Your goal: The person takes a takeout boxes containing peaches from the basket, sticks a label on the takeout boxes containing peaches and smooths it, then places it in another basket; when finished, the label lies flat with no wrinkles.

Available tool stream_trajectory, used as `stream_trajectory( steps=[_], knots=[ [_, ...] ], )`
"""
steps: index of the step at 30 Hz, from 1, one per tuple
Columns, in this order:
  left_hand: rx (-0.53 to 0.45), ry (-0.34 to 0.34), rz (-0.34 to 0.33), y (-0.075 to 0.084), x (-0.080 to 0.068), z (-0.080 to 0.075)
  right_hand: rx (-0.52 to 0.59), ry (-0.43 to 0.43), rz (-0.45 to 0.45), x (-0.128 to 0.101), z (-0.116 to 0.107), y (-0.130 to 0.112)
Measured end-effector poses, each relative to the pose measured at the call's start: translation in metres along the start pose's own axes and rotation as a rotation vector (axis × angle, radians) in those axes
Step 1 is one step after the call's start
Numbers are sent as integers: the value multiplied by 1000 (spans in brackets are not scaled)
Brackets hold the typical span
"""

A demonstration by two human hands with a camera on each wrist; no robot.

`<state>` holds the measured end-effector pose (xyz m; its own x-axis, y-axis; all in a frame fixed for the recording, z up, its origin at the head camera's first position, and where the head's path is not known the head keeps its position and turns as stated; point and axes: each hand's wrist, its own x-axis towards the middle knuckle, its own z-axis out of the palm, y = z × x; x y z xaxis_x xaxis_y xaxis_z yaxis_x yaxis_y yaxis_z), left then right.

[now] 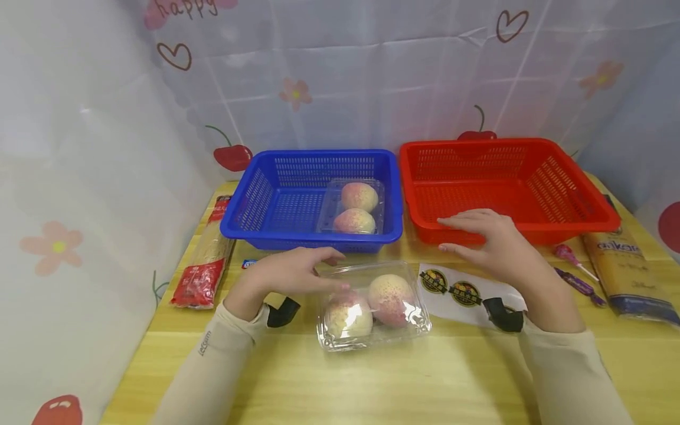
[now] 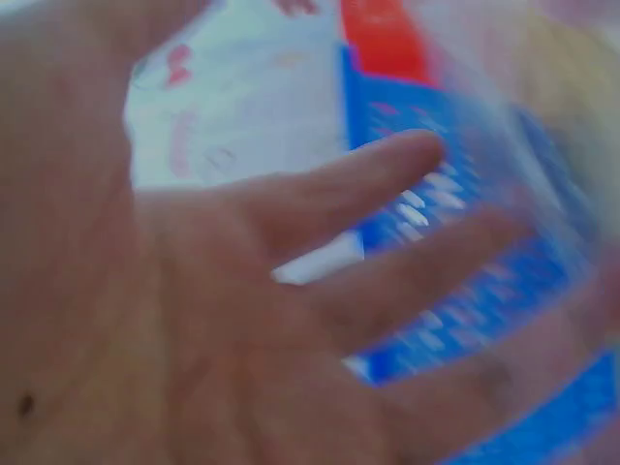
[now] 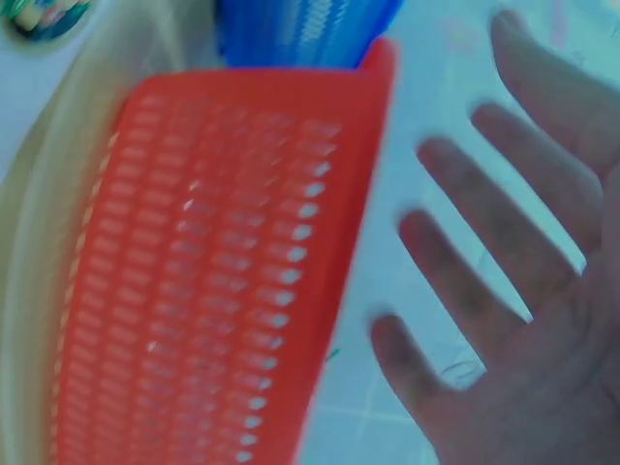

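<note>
A clear plastic box [image 1: 374,342] holds two pink-and-cream peaches [image 1: 392,300] and lies in front of the blue basket. My left hand [image 1: 294,271] is at its left side, its thumb and fingers spread and overlapping the lid in the head view. Blurred clear plastic [image 2: 542,145] shows beyond the straight left fingers in the left wrist view. Raised before the front rim of the red basket [image 1: 510,232], my right hand [image 1: 491,236] holds nothing, and its fingers [image 3: 484,218] are spread. Another clear box with two peaches [image 1: 358,198] sits in the right part of the blue basket [image 1: 310,242].
A noodle packet [image 1: 204,260] lies at the left table edge. On the right are a yellow pasta bag [image 1: 627,265], a pink lollipop [image 1: 567,254] and a purple-wrapped sweet [image 1: 579,286]. White paper with round logos [image 1: 446,289] lies under the right hand. A printed curtain [image 1: 340,71] hangs behind.
</note>
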<state>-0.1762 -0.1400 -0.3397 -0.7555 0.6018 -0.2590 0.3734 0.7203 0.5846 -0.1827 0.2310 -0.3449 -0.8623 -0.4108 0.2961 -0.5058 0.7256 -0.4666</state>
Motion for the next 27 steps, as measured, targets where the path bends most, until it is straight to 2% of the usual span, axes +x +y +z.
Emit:
stream_trajectory(
  steps=[2,4,7,9,12,20,23,27],
  knots=[
    [49,-81,44,6,0,1,56,-84,-25,-1,2,-4],
    [66,-130,75,7,2,3,99,-201,-8,-2,7,-6],
    [50,-143,89,2,5,5,137,-368,64,-1,17,-4],
    [12,-133,93,-2,7,5,144,-435,93,1,24,0],
    [-28,-125,113,-6,13,5,143,-453,100,2,36,9],
    [-56,-123,103,-8,19,11,37,-392,50,3,49,22],
    [-81,-126,97,-8,20,11,55,-393,88,2,47,21],
    [-94,-129,88,-9,18,10,141,-432,117,1,38,17]
  ],
)
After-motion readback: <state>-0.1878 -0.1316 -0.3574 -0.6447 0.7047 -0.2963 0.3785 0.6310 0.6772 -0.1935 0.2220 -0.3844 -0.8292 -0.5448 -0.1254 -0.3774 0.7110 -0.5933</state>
